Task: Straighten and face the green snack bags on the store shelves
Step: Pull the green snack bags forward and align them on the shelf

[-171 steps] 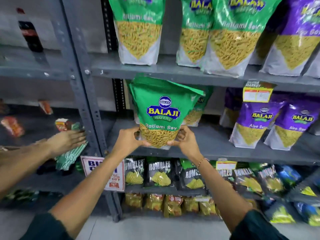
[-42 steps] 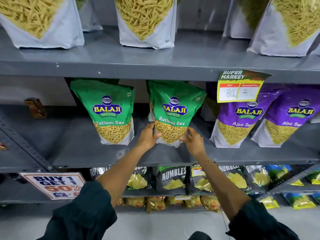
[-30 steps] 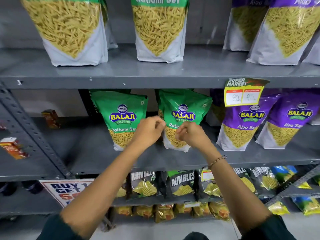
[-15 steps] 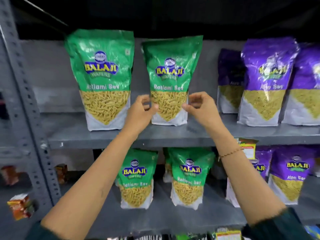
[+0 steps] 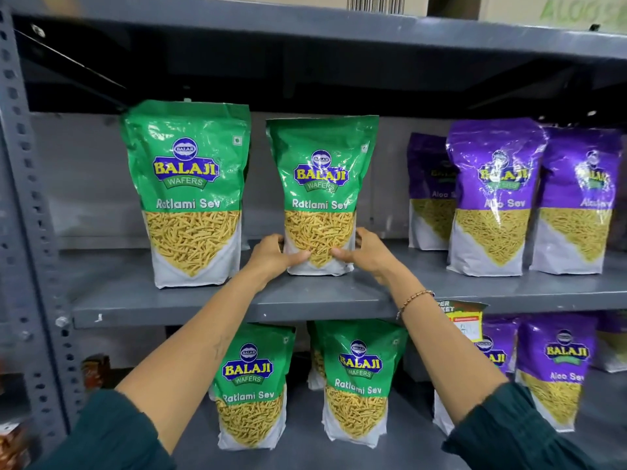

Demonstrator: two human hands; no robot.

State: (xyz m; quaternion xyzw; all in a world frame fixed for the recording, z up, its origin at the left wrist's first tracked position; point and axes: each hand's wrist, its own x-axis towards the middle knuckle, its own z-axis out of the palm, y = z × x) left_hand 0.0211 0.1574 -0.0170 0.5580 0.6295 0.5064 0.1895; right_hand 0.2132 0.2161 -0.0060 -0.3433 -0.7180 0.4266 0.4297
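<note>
Left hand (image 5: 276,257) and right hand (image 5: 368,254) grip base of upright green Ratlami Sev bag (image 5: 320,184) on upper shelf (image 5: 210,305), fingers closed on both sides.

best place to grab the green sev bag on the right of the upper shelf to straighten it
Grip the right-hand green bag low, at its full bottom corners, coming from the front with the left hand and right hand on either side. The top looks thin and floppy.
</note>
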